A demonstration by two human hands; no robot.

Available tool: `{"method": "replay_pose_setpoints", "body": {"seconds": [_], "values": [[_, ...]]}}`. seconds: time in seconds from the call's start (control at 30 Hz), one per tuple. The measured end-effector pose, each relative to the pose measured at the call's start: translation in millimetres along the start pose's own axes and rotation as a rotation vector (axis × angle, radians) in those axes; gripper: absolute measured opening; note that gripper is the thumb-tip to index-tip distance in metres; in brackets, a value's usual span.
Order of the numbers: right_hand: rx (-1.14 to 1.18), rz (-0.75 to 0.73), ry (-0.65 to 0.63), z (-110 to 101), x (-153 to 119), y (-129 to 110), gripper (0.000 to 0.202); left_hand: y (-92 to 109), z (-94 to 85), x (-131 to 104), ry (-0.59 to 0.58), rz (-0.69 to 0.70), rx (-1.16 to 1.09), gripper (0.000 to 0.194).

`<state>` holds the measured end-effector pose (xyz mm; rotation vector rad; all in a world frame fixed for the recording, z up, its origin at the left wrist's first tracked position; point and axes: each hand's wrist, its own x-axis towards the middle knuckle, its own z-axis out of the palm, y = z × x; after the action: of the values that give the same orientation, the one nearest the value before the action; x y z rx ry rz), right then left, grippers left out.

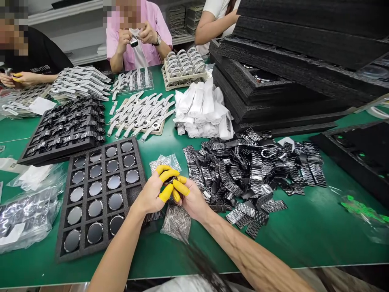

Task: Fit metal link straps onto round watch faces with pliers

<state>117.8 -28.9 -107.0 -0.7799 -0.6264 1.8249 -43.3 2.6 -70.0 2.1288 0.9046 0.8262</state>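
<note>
Yellow finger covers sit on the fingers of both my hands, which meet above the green table (291, 239). My left hand (156, 190) and my right hand (190, 196) are closed around a small dark piece (170, 180), mostly hidden by the fingers. Just below them lies a clear bag of thin metal pins (176, 222); another small clear bag (174, 161) is behind. On the left, a dark foam tray (101, 166) holds round watch faces in its compartments. A heap of black metal watch bands (243, 166) spreads to the right.
Tall black foam stacks (273, 97) rise at the back right. White wrapped bundles (202, 107), a tray of white straps (142, 115) and a black band tray (67, 129) stand behind. Green pieces (361, 207) lie right. Several people sit across the table.
</note>
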Motion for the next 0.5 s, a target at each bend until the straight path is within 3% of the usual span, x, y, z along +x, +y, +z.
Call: {"method": "replay_pose_setpoints", "body": {"seconds": [0.17, 0.23, 0.3, 0.4, 0.5], "values": [[-0.009, -0.035, -0.022, -4, 2, 1, 0.045, -10, -1.0, -5, 0.107, 0.073, 0.049, 0.036], [-0.075, -0.086, -0.09, -6, 3, 1, 0.045, -16, -3.0, -5, 0.279, 0.08, 0.073, 0.025], [-0.232, -0.095, -0.18, -8, 2, 3, 0.045, -22, -6.7, -2, 0.549, 0.055, 0.024, 0.013], [-0.501, 0.057, -0.302, -10, -3, 9, 0.033, -26, -13.6, 3, 0.926, -0.063, -0.272, 0.026], [-0.559, 0.193, -0.302, -8, -7, 10, 0.034, -26, -16.9, 5, 1.05, -0.149, -0.513, 0.033]]}}
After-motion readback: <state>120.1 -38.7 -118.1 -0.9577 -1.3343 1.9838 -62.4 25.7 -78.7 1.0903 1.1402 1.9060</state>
